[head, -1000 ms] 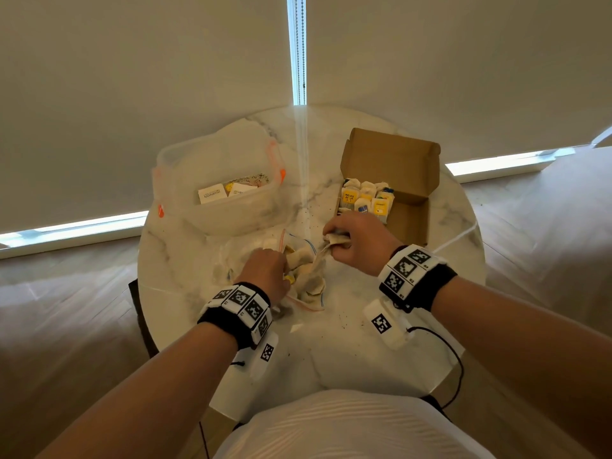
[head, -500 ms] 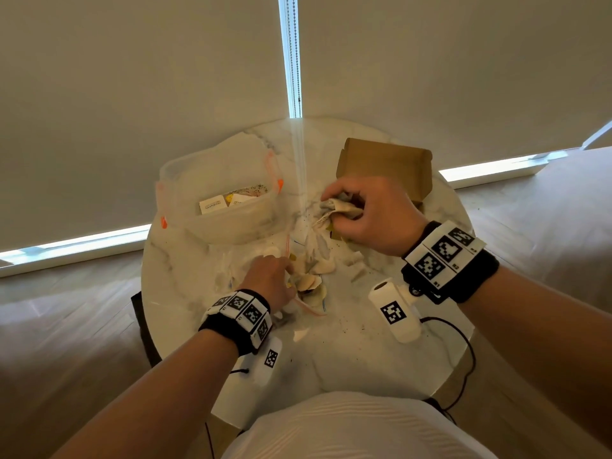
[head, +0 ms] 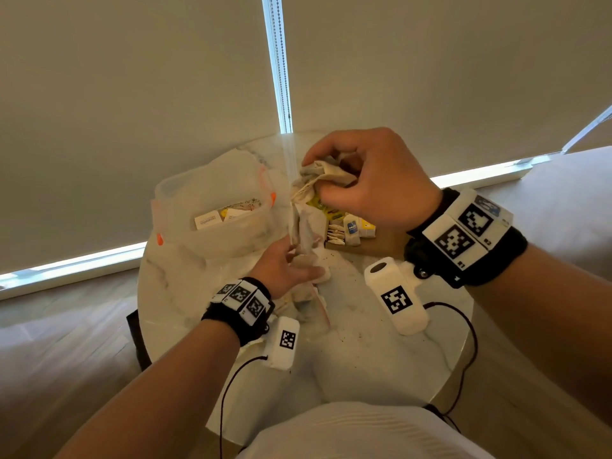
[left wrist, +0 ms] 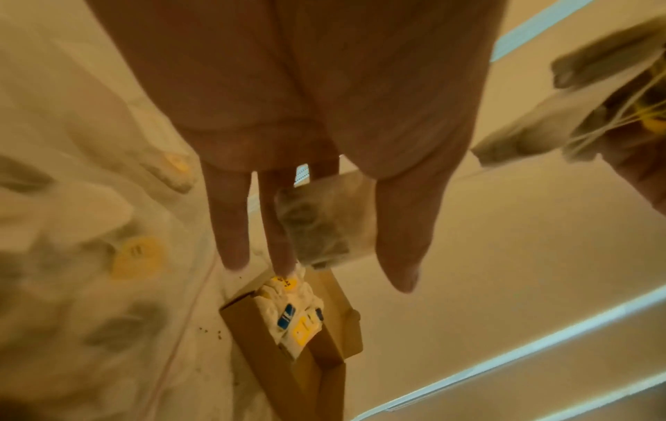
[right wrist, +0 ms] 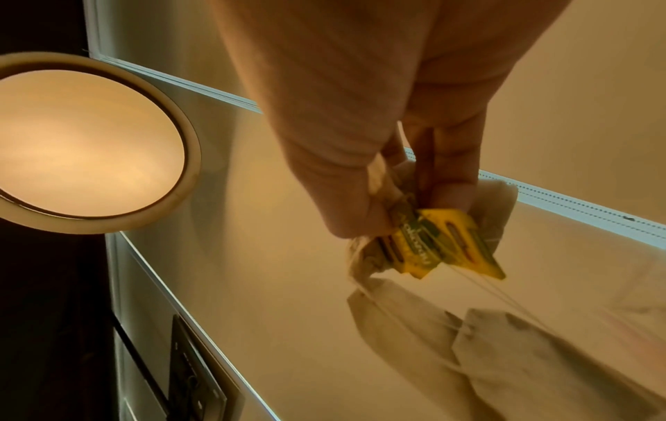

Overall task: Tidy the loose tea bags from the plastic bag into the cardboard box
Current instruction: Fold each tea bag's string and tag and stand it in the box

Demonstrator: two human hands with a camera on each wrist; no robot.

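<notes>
My right hand (head: 331, 180) is raised above the table and grips a bunch of tea bags (head: 326, 175) with yellow tags (right wrist: 443, 245). More tea bags (head: 306, 226) dangle from it on strings. The cardboard box (head: 381, 246) lies behind and below this hand, mostly hidden, with a row of tea bags (head: 351, 226) in it. My left hand (head: 291, 270) lies low with straight fingers on the clear plastic bag (head: 308, 299). One dangling tea bag (left wrist: 324, 222) hangs between its fingers and thumb. Several loose tea bags (left wrist: 90, 228) remain inside the plastic bag.
A clear plastic container (head: 212, 207) with orange clips holds small packets at the back left. The round marble table (head: 364, 359) is strewn with tea crumbs. Its edge lies close to my body. Roller blinds close off the far side.
My right hand has lifted a bunch of tea bags off the table and carried it up towards the box. My left hand stayed on the plastic bag and its fingers straightened.
</notes>
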